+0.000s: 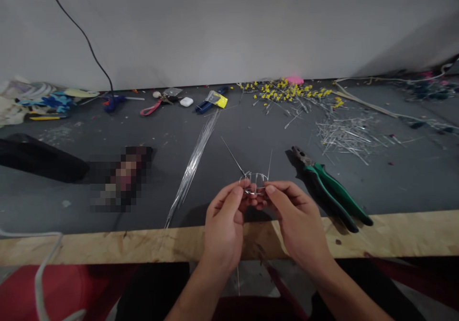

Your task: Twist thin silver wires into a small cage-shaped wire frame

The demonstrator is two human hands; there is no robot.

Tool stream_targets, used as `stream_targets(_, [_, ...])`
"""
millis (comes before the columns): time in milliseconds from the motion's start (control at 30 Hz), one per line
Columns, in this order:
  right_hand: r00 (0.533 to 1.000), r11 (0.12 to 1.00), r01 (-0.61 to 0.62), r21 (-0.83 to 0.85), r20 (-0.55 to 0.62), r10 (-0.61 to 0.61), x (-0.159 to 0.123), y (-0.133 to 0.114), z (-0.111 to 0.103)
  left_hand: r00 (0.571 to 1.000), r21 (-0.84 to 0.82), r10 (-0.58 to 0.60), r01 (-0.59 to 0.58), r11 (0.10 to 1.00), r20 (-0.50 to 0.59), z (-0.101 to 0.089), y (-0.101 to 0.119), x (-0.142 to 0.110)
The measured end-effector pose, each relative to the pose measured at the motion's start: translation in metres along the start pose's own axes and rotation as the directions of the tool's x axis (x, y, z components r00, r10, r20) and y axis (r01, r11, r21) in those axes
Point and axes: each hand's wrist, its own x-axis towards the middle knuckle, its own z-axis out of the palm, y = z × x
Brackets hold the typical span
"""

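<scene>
As your two wrists cross the desk's (258,129) wooden near edge, the fingers of your left hand (224,220) and right hand (301,225) grasp one small wire frame (256,183) between them, thumbs on top. The frame sits right at your fingertips, held over the grey surface, and two straight wires rise from it, one slanting up and left, the other almost upright on the right.

Just right of your fingers lies one pair of pliers (335,187), its two handles green and black. To their left, you have one bundle of straight wires (193,163), packed too closely to count. Farther left are one item hidden by pixelation (125,175) and one black object (43,158).

Beyond your fingers to the right spreads one heap of loose wire pieces (346,137), too tangled to number. Beyond them, to the left, you see one white case (186,102), one pink strap (150,108) and one yellow packet (220,101) on a blue tool (202,106). Farther back, ahead and right, sit dozens of yellow-tipped pieces (287,91) and one pink piece (295,80).
</scene>
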Motion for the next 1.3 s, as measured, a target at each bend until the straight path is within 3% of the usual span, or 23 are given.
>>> stream_targets(800, [0.997,0.999,-0.040,-0.004,0.065,0.041,-0.0017,-0.0040,0.0005,0.999,0.000,-0.041,0.041,0.999,-0.026,-0.0018,0.0006,0.0003])
stream_targets(1300, [0.996,0.992,-0.044,0.115,0.078,0.036,-0.0019,-0.0049,0.0007,1.000,-0.009,-0.015,0.015,1.000,-0.011,-0.0028,-0.0006,0.0013])
